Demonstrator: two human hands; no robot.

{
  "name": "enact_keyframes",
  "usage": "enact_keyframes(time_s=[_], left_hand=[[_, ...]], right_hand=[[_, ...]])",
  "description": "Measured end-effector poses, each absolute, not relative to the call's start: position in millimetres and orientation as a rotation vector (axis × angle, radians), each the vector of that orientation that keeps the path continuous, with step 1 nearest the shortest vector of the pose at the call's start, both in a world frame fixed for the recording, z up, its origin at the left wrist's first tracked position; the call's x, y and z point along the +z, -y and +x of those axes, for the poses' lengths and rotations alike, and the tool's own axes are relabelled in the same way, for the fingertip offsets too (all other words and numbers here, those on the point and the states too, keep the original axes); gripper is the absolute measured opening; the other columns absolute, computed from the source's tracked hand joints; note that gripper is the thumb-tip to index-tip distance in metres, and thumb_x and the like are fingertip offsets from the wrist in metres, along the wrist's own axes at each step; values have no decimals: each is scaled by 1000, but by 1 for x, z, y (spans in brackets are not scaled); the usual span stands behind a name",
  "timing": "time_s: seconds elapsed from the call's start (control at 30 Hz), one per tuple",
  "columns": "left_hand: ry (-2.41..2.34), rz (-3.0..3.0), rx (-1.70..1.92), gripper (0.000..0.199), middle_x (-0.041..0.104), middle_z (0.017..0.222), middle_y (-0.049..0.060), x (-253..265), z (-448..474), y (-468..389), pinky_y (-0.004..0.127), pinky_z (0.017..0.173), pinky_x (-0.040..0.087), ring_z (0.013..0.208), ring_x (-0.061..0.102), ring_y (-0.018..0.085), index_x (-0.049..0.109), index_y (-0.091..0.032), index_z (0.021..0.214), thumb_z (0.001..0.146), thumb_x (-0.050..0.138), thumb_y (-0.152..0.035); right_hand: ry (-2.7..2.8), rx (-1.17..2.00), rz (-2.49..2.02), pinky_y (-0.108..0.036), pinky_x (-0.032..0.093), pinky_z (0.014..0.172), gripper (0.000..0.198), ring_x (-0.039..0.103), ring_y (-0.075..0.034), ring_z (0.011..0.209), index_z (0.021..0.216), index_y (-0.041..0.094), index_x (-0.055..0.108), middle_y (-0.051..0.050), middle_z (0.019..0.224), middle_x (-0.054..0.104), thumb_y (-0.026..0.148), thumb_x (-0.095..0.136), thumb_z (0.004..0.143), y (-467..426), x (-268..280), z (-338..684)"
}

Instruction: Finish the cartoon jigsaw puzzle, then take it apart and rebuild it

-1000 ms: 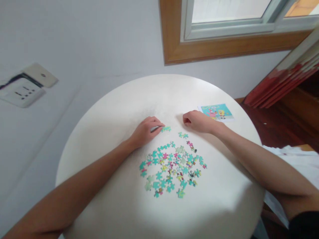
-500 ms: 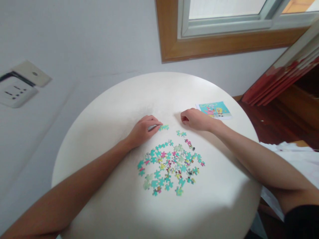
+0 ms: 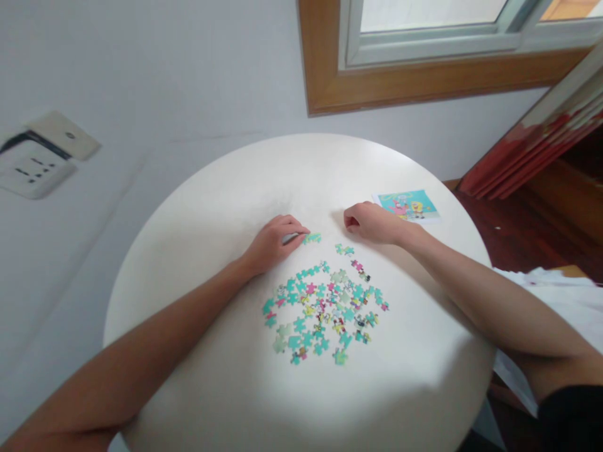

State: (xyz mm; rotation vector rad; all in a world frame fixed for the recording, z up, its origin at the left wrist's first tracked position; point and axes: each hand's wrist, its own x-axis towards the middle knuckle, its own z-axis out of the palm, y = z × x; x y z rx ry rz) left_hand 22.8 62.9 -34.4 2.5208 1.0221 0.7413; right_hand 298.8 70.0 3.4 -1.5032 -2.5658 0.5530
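Observation:
My left hand [image 3: 277, 242] rests on the table with thumb and forefinger pinched at the left end of a short strip of joined puzzle pieces [image 3: 314, 238], teal and yellow-green. My right hand [image 3: 365, 221] lies loosely curled into a fist to the right of that strip, and I see nothing in its fingers. Just below it are a small teal cluster [image 3: 344, 249] and a pink and dark pair of pieces [image 3: 360, 270]. Closer to me, a pile of loose puzzle pieces [image 3: 325, 307] in teal, pink, yellow and pale green is spread over the white table [image 3: 226, 389].
A picture card [image 3: 409, 204] with cartoon figures lies behind my right wrist. The round table touches or nearly touches the wall, below a wood-framed window [image 3: 325, 94]. A socket [image 3: 35, 168] is on the left wall; white papers [image 3: 556, 301] and a red curtain [image 3: 509, 154] are at the right.
The view has shifted slightly. Both hands hold the same places on the table, and the puzzle pieces lie as before.

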Motion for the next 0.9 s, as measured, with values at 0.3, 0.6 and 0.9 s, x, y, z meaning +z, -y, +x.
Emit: enact_keyframes(time_s=[0.3, 0.6, 0.9], left_hand=[[-1000, 2525, 787, 18, 68, 94, 5, -37, 23, -63, 33, 85, 48, 91, 61, 18, 73, -21, 98, 92, 57, -25], [-953, 2552, 792, 19, 68, 94, 6, -38, 23, -64, 35, 88, 48, 91, 61, 18, 73, -20, 97, 93, 55, -24], [-956, 2540, 801, 19, 68, 95, 6, -38, 24, -64, 36, 89, 48, 93, 61, 19, 74, -21, 98, 93, 55, -25]], right_hand=[[2814, 803, -771, -30, 40, 76, 11, 60, -17, 84, 91, 18, 68, -5, 91, 68, 14, 58, 88, 10, 70, 268], [3049, 626, -480, -36, 44, 82, 10, 58, -23, 93, 91, 18, 66, -8, 98, 67, 27, 62, 91, 88, 29, 258], [3019, 479, -536, -41, 36, 103, 12, 53, -28, 110, 95, 13, 63, -13, 102, 63, 24, 60, 91, 97, 19, 254]])
